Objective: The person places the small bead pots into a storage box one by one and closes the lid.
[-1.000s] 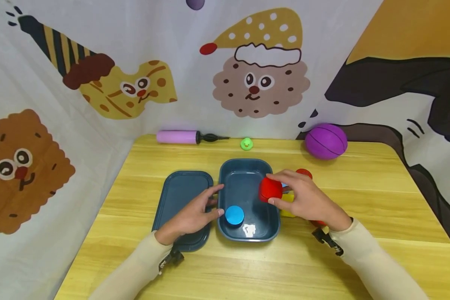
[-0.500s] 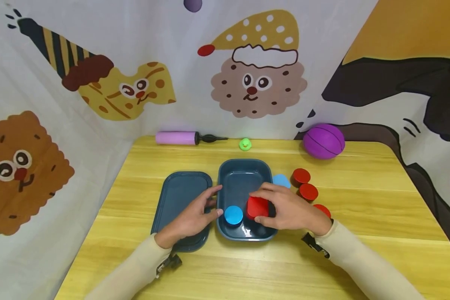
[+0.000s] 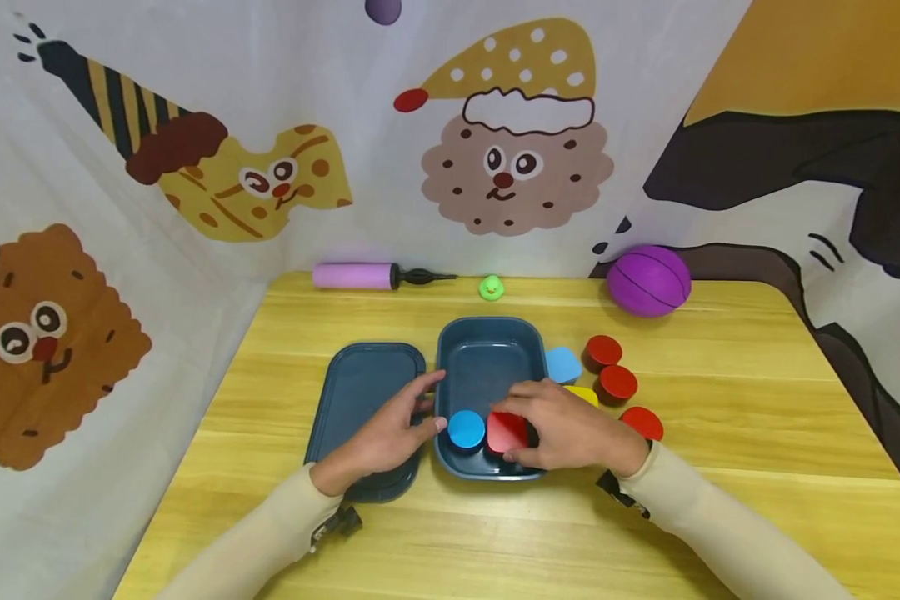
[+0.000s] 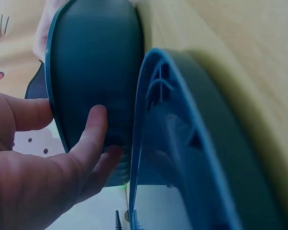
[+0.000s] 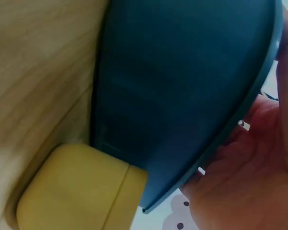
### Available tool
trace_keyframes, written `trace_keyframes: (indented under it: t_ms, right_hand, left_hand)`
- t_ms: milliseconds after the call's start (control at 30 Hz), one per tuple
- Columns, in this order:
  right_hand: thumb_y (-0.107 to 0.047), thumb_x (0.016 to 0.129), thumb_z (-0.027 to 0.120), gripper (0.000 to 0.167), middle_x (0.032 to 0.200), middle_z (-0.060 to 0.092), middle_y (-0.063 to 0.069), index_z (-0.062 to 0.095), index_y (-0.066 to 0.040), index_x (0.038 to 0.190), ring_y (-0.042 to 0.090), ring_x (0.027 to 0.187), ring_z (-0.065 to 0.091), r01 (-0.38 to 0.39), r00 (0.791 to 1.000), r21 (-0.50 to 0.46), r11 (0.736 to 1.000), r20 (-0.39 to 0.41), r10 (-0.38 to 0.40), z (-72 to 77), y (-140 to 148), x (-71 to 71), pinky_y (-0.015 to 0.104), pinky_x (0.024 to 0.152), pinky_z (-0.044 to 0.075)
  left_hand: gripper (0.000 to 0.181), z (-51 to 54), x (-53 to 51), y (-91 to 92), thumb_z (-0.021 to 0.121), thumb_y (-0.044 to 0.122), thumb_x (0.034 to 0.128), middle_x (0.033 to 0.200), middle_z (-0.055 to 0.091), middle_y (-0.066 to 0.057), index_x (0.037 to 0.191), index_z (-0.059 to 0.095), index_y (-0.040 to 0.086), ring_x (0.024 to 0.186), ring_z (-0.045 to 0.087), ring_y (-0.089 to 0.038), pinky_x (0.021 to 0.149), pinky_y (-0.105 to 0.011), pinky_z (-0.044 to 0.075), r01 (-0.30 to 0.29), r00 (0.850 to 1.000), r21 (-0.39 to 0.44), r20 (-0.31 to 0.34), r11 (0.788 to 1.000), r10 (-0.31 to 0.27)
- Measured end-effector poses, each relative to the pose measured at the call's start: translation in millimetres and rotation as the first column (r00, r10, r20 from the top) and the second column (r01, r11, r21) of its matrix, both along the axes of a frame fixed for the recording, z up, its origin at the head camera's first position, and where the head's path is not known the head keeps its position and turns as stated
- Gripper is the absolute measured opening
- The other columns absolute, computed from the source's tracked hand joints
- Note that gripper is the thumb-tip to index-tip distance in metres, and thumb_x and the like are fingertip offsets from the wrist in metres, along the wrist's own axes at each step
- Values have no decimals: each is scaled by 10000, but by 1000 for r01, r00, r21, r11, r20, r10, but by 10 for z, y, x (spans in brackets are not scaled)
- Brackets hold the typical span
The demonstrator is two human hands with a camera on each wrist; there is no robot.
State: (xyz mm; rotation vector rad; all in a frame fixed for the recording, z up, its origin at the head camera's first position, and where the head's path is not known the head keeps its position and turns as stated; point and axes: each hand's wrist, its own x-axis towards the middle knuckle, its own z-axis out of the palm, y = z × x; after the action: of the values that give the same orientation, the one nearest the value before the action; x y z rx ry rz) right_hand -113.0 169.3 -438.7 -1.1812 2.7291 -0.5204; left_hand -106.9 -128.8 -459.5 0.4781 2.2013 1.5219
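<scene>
Hands are both working at the dark blue plastic tub on the table. Right hand is gripping a red square container between thumb and fingers, inside the tub, near end, just right of a blue round container. Can't tell whether the red one is fully resting on the tub floor. Left hand is staying out of any grip: fingers are extending loosely and touching the tub's left outer wall, thumb at the rim, probably steadying it.

Filling looks early: blue round is sitting in, red square is going in, far end of tub is showing bare floor. Outside, right of the tub, five are waiting: light blue square container, yellow container (partly hidden by the right hand in head view), three red round containers. Matching dark blue lid is lying off, just left of the tub; closing isn't done.

Beyond the tub: pink-purple hand pump, green toy duck, purple ball are lying along the back, seemingly not being used.
</scene>
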Motion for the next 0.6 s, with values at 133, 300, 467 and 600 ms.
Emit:
trace_keyframes:
  t_ms: [133, 300, 467, 600]
  right_hand:
    - [-470, 840, 879, 545, 1131, 693, -73, 744, -215, 1302, 102, 1044, 581, 0, 1000, 34, 999, -5, 0, -18, -28, -2, 376, 906, 491]
    - [-467, 834, 888, 557, 1130, 690, -72, 739, -218, 1310, 109, 1050, 582, 4, 1000, 42, 999, -6, -3, -18, -34, 7, 379, 914, 487]
    - [-441, 856, 878, 545, 1186, 688, -54, 728, -213, 1328, 123, 1088, 594, 6, 1000, 9, 1000, 16, -6, 8, -13, 16, 378, 929, 533]
    - [-394, 901, 851, 484, 1228, 690, -56, 727, -201, 1328, 117, 1120, 624, 4, 1000, -77, 997, 21, -2, 45, 31, 6, 360, 934, 592]
  left_hand:
    - [715, -5, -6, -2, 618, 108, 1070, 1689, 342, -177, 1683, 250, 116, 1469, 502, -391, 1119, -518, 516, 3, 1000, 7, 3, 1000, -3]
    - [716, -5, -4, -1, 624, 120, 1069, 1687, 345, -169, 1684, 258, 139, 1477, 491, -396, 1132, -537, 503, -4, 1000, -6, 11, 1000, 4]
    - [714, 9, -3, 4, 623, 110, 1067, 1683, 351, -169, 1681, 260, 131, 1476, 494, -395, 1129, -535, 505, 1, 1000, 0, 10, 1000, -1]
    - [714, 20, 4, 0, 625, 108, 1066, 1677, 359, -175, 1680, 260, 133, 1473, 499, -391, 1127, -532, 507, -3, 1000, 2, 21, 1000, 3]
